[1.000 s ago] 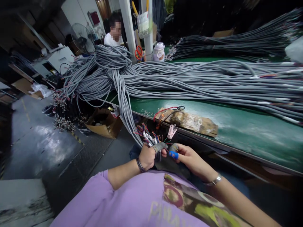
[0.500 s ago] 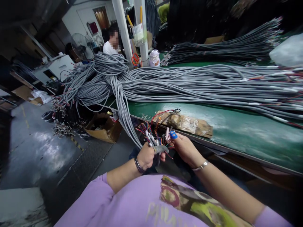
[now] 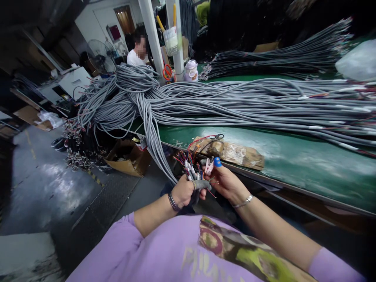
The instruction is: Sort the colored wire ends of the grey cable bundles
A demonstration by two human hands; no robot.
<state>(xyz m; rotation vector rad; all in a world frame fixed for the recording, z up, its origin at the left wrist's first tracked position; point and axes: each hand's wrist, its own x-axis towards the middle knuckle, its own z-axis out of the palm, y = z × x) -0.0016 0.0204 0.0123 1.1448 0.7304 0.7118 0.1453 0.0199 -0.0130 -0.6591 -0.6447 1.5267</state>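
Note:
My left hand (image 3: pixel 183 190) is closed around a bunch of grey cables (image 3: pixel 157 147) near their ends, a grey cover on one of its fingers. White sleeves and thin coloured wires (image 3: pixel 188 158) fan out above the fist. Close by on the right, my right hand (image 3: pixel 227 180) has its fingers drawn together on a small pale pink clip-like piece (image 3: pixel 208 167), beside the loose wires. A blue cover (image 3: pixel 217 161) sits on its thumb. Exactly how the piece meets the wires is too small to tell.
Just beyond my hands, a worn wooden block (image 3: pixel 237 154) with a red and a black lead lies at the edge of the green table (image 3: pixel 293 156). Long grey cables (image 3: pixel 235 98) stretch across it. Below left is a cardboard box (image 3: pixel 126 158). A person (image 3: pixel 136 56) sits further back.
The pale pink piece has turned to show more of its face. My right hand has shifted slightly, and my left hand has moved a little to the right with the cables.

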